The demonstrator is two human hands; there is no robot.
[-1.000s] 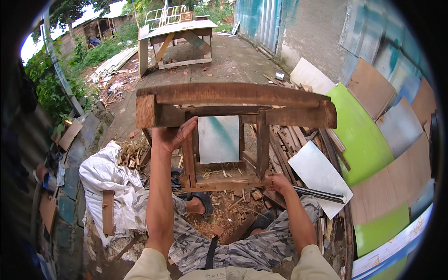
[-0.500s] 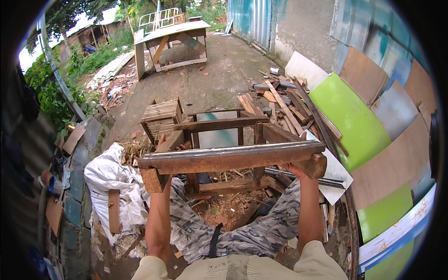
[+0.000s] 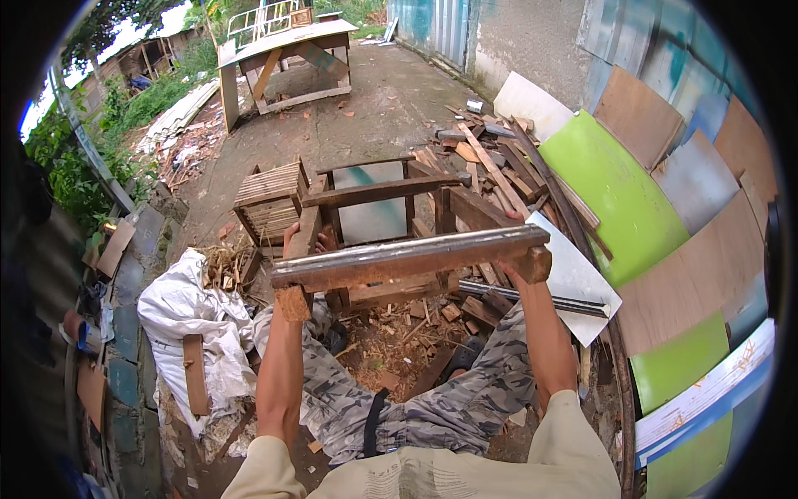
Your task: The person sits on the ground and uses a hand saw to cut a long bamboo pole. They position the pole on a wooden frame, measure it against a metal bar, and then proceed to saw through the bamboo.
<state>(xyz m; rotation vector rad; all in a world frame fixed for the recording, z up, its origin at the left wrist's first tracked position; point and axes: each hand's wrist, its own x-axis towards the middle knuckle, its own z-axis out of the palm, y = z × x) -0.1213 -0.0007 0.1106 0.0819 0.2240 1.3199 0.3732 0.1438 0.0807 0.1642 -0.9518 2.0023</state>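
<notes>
I hold a dark brown wooden frame [image 3: 407,259], shaped like a stool or small table base, above the ground in front of my legs. Its near rail has a pale strip along the top edge. My left hand [image 3: 314,241] grips the left side bar, fingers showing on both sides of it. My right hand [image 3: 522,264] is wrapped round the right side bar near the front corner, partly hidden by the wood. Through the frame's far part shows a pale panel [image 3: 371,204] with a green streak.
A slatted wooden crate [image 3: 270,200] stands behind the frame's left side. White sacking [image 3: 187,308] lies at left with a wood strip on it. Scrap wood [image 3: 507,158] and green boards [image 3: 615,200] lie at right. Farther off stands a table [image 3: 291,46]. Wood shavings [image 3: 382,349] cover the ground between my legs.
Both hands have pushed the frame forward, away from my body, and more ground between my legs shows. The view has shifted slightly. My grip stays the same.
</notes>
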